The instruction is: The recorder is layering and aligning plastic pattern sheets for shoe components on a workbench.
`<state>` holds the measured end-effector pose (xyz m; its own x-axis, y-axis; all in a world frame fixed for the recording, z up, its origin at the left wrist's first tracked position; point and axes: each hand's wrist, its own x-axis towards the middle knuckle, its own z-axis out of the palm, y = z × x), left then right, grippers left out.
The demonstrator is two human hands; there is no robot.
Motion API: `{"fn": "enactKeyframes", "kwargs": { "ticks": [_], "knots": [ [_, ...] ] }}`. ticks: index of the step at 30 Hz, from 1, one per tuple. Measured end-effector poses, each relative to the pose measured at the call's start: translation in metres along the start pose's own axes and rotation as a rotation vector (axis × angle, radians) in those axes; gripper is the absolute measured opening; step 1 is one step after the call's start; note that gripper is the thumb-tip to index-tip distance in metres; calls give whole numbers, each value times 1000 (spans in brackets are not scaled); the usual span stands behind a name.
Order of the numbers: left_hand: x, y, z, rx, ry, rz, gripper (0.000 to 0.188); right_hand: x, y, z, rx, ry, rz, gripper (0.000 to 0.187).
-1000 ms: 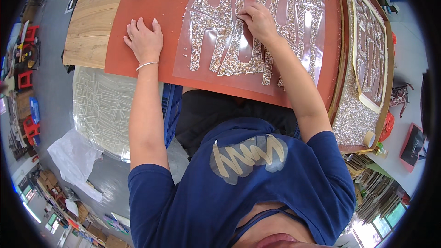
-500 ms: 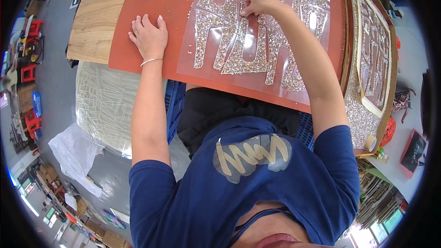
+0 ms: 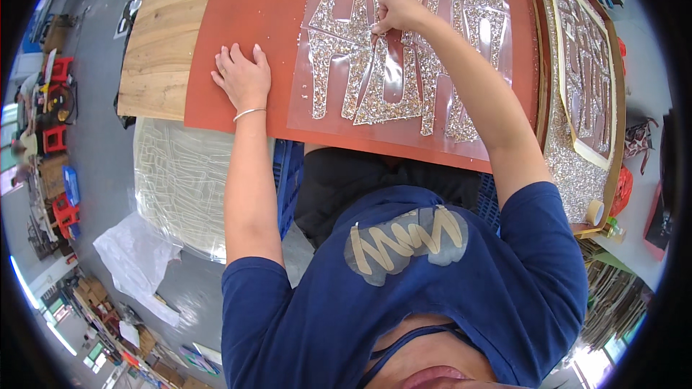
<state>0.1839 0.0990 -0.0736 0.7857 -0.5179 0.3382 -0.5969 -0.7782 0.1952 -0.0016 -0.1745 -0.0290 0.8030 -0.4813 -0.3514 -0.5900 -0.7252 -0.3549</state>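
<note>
A clear plastic sheet [image 3: 425,133] carrying gold glitter cut-out shapes [image 3: 339,57] lies on an orange-red mat [image 3: 252,7]. My right hand [image 3: 396,13] pinches a thin strip of the glitter material near the sheet's middle, fingers closed on it. My left hand [image 3: 241,75] rests flat on the mat, left of the sheet, fingers spread, a thin bracelet at the wrist.
A wooden tabletop [image 3: 162,36] shows left of the mat. A stack of glitter sheets [image 3: 577,101] and a tape roll [image 3: 595,210] sit at the right. A pale patterned sheet pile [image 3: 180,180] and blue crate [image 3: 288,173] lie below the table edge.
My right hand has moved up the sheet, farther from me, pulling the glitter strip along. My left hand has stayed flat on the mat.
</note>
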Motion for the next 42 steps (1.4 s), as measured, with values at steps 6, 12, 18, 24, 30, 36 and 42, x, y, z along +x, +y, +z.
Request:
{"fn": "enactKeyframes", "kwargs": {
  "ticks": [6, 12, 18, 24, 30, 36, 42],
  "knots": [
    [0, 2, -3, -18, -8, -6, 54, -39, 2, 24, 540, 412, 30, 19],
    [0, -2, -3, -45, -19, -7, 54, -69, -6, 57, 335, 606, -152, 21],
    [-1, -5, -5, -93, -36, 10, 55, -80, -15, 74, -109, 725, -313, 27],
    [0, -9, -5, -106, -80, 32, 58, -85, -50, 59, -743, 508, -156, 14],
    [1, -7, -8, -105, -107, 29, 59, -71, -32, 58, -134, 602, 30, 17],
    [1, -7, -3, -120, -90, 10, 58, -149, -25, 77, 591, 910, 167, 26],
    [5, -35, 2, -193, -46, 75, 54, -331, 74, 85, 228, 1055, 351, 21]
  ]
}}
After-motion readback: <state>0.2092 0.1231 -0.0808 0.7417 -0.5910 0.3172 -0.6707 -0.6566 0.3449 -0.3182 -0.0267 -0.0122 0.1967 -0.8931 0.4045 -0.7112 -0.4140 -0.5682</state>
